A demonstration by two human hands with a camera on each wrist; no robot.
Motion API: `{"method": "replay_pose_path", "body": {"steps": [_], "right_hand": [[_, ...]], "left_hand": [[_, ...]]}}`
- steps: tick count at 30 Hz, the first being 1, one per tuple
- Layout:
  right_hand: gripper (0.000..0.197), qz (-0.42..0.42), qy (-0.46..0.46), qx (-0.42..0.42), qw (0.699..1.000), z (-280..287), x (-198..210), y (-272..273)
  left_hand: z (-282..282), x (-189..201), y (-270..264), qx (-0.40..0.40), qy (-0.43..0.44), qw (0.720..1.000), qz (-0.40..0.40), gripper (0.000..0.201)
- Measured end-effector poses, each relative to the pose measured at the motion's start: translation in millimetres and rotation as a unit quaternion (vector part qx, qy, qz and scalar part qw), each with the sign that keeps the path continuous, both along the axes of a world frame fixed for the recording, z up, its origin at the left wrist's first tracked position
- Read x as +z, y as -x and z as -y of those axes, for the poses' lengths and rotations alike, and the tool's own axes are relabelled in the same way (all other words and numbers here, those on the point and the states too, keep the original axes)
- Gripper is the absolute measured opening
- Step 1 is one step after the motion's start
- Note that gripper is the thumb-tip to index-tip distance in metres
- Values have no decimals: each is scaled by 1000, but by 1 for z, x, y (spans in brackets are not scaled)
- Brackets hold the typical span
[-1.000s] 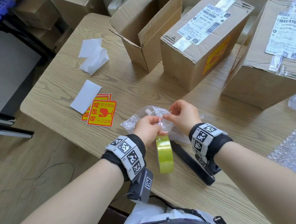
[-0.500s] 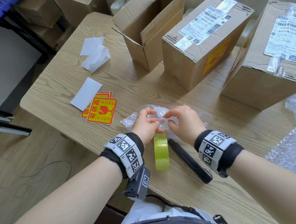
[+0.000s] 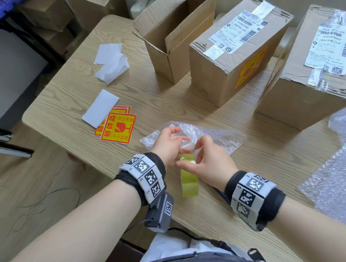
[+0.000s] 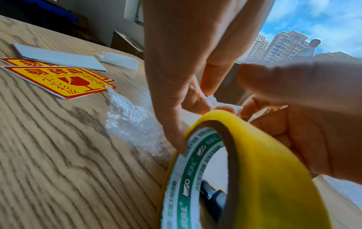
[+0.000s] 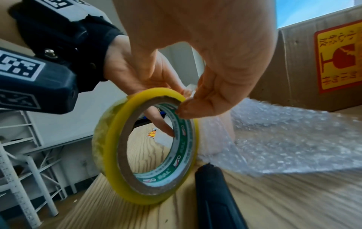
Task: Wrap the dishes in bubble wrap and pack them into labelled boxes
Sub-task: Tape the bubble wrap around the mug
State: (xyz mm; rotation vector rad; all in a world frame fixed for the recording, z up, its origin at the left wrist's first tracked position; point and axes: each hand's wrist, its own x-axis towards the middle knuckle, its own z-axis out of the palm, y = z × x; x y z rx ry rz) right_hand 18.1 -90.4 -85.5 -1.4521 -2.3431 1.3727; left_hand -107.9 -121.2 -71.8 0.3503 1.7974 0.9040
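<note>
On the desk [image 3: 70, 91], beyond both hands, stand three boxes [image 3: 234, 58]. The bubble-wrapped bundle [image 3: 220, 138] lies under the fingers. The left hand [image 3: 167, 145] pinches its wrap; the right hand [image 3: 211, 162] apparently grips the yellow tape roll [image 3: 188, 181] standing just below.

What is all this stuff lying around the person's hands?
Cardboard boxes: three, brown, back of the table; the left one open, the other two taped shut.
Fragile stickers: small stack, red-yellow, table left.
White papers: a few, near the stickers.
Bubble wrap bundle: one, clear, under the hands.
Tape roll: one, yellow, standing on edge.
Dark tool: one, beside the roll.
Table: one, light wood.
Left hand, right hand: both on the roll.
</note>
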Motion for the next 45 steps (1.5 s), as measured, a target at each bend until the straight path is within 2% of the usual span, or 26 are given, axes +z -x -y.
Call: {"method": "replay_pose_path", "body": {"steps": [5,9,12,14,18,20,26,32,37,42,45], "right_hand": [[68,-19,65,-34,997,0,-7,0],[94,-39,98,-51,993,-4,-6,3],[104,-32,116,-52,991,-1,-6,4],[100,-30,112,-58,992,6,-6,6],[73,-21,116,-93,989,16,1,9],[66,-14,109,-105,988,19,6,9],[54,-14,112,-154,982,20,21,11],[51,-2,115,-170,979,19,32,15],[49,-5,112,-195,974,18,35,14],[44,-25,118,-224,967,15,36,9],[42,-47,125,-249,959,14,36,11]], "left_hand": [[4,9,3,-19,-6,1000,16,38],[4,13,7,-40,1,999,17,42],[3,18,8,-53,4,998,25,44],[2,20,8,-60,3,998,37,45],[2,22,11,-78,14,994,81,43],[2,22,13,-101,23,991,84,43],[-6,21,20,-174,18,985,11,51],[-17,13,21,-204,8,977,-69,43],[-20,0,31,-281,-30,939,-194,33],[-17,-7,46,-258,-44,957,-123,48],[-16,-9,47,-298,-54,935,-184,42]]}}
